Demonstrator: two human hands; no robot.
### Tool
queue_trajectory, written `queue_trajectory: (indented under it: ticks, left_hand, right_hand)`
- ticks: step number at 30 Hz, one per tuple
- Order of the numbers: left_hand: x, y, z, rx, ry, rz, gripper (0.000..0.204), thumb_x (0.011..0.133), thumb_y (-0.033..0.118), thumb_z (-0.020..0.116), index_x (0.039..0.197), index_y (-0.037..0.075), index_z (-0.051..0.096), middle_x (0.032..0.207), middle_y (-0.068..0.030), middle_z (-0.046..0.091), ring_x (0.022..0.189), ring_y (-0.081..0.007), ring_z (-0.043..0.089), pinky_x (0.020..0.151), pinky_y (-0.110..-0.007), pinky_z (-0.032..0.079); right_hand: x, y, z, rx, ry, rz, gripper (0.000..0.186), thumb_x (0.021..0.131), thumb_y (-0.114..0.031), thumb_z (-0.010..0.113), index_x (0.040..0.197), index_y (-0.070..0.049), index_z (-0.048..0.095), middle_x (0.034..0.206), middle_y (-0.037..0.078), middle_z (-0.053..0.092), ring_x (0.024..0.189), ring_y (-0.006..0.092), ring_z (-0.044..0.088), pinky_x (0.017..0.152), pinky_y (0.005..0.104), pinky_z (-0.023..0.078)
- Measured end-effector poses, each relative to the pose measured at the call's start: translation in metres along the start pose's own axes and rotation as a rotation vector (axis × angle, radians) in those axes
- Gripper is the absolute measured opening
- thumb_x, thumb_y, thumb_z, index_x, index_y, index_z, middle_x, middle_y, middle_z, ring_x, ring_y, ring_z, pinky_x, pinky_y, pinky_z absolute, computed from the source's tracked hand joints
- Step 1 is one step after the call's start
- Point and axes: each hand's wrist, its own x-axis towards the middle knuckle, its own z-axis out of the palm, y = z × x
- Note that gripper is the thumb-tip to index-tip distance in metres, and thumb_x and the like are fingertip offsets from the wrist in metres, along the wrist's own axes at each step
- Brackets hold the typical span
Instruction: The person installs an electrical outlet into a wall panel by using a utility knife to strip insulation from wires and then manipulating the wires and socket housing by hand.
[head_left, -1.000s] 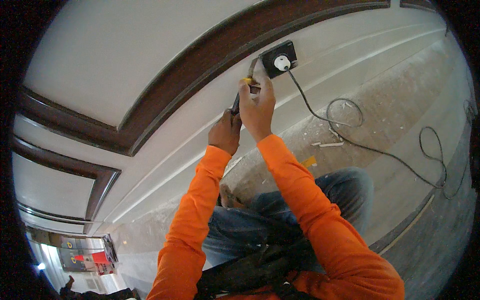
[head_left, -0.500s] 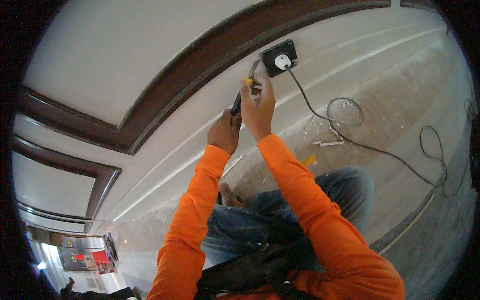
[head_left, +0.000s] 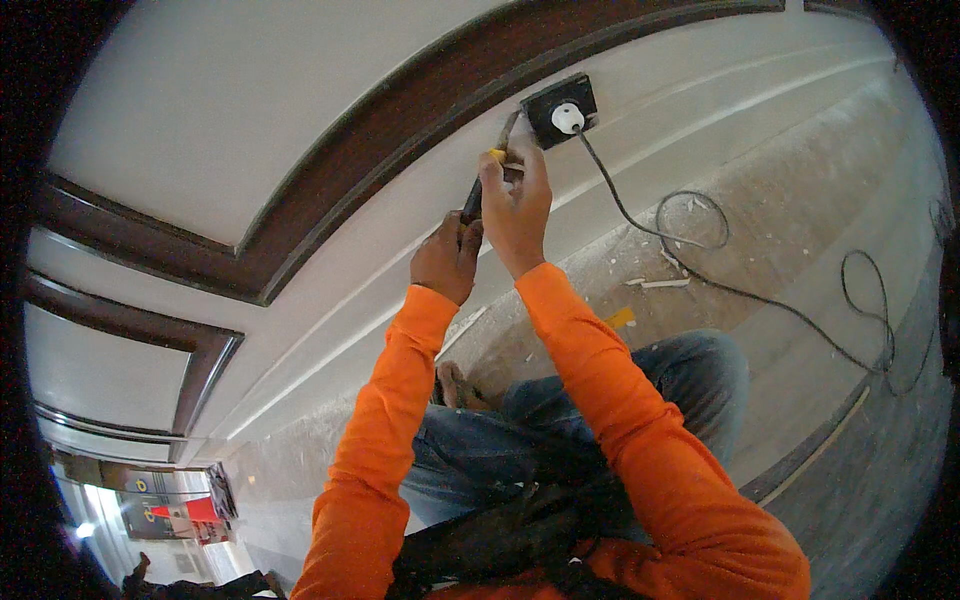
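Observation:
My left hand [head_left: 443,255] grips the lower end of a dark-handled tool [head_left: 470,203] with a yellow part and a narrow metal blade. My right hand [head_left: 515,210] is wrapped round its upper part, near the yellow section. The blade tip meets the wall at the left edge of a black socket plate [head_left: 542,100], low on the white wall. A white plug [head_left: 567,117] sits in the socket, its grey cord [head_left: 620,205] running down to the floor. My right fingertips are just below and left of the plate, and partly hide the tool.
Dark wooden mouldings [head_left: 245,275] frame wall panels above a white skirting. My bent knee [head_left: 700,370] rests over the dusty floor [head_left: 780,230], which holds white scraps [head_left: 660,283], a yellow piece [head_left: 622,318] and looped cord. Far lower left, another person's dark legs [head_left: 180,590] show near red objects [head_left: 200,510].
Both hands and the tool have shifted very slightly upward in the picture, along with the socket plate. The grip and the blade's place at the plate's left edge look the same.

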Motion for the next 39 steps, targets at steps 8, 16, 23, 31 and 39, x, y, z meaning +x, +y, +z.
queue_trajectory:
  ticks: [8,16,23,31,39]
  left_hand:
    - [-0.004,-0.042,0.011,0.061,0.026,0.117,0.043,0.1,0.046,0.047,0.109,0.005,0.057,0.091,-0.022,0.068,0.088,-0.0446,0.064,0.076,-0.053,0.049]
    - [-0.021,-0.019,-0.01,-0.081,-0.157,0.027,0.041,0.097,0.043,0.053,0.098,0.003,0.062,0.084,-0.0202,0.066,0.076,-0.0399,0.064,0.069,-0.049,0.049]
    - [-0.017,-0.01,-0.028,-0.224,-0.128,-0.053,0.043,0.098,0.042,0.053,0.107,0.001,0.061,0.078,-0.0222,0.065,0.067,-0.0382,0.066,0.063,-0.046,0.051]
    - [-0.008,-0.021,-0.012,-0.123,-0.087,-0.093,0.039,0.099,0.038,0.051,0.11,0.002,0.058,0.087,-0.0229,0.067,0.077,-0.041,0.066,0.07,-0.047,0.05]
    - [-0.008,-0.019,-0.015,-0.181,-0.046,-0.108,0.041,0.099,0.039,0.051,0.115,0.002,0.058,0.099,-0.0252,0.067,0.091,-0.0442,0.063,0.08,-0.049,0.048]
  right_hand:
    - [-0.013,0.0,0.005,-0.004,-0.013,0.077,0.03,0.09,-0.014,0.065,0.112,0.003,0.053,0.105,0.018,0.06,0.094,0.0305,0.062,0.086,0.0412,0.049]
    - [-0.038,-0.002,-0.014,-0.121,0.073,0.266,0.027,0.091,-0.015,0.065,0.107,0.003,0.053,0.099,0.019,0.061,0.09,0.0307,0.063,0.083,0.0403,0.049]
    - [-0.019,-0.014,-0.001,0.044,0.04,0.152,0.026,0.09,-0.015,0.065,0.106,0.004,0.056,0.097,0.018,0.062,0.091,0.0304,0.063,0.078,0.0397,0.051]
    - [-0.015,-0.011,0.0,-0.038,0.02,0.222,0.027,0.091,-0.017,0.065,0.107,0.003,0.057,0.098,0.018,0.062,0.091,0.0317,0.062,0.081,0.0411,0.05]
    - [-0.014,-0.003,0.003,-0.009,0.025,0.161,0.027,0.091,-0.018,0.065,0.107,0.003,0.057,0.101,0.018,0.062,0.091,0.0324,0.062,0.08,0.0412,0.049]
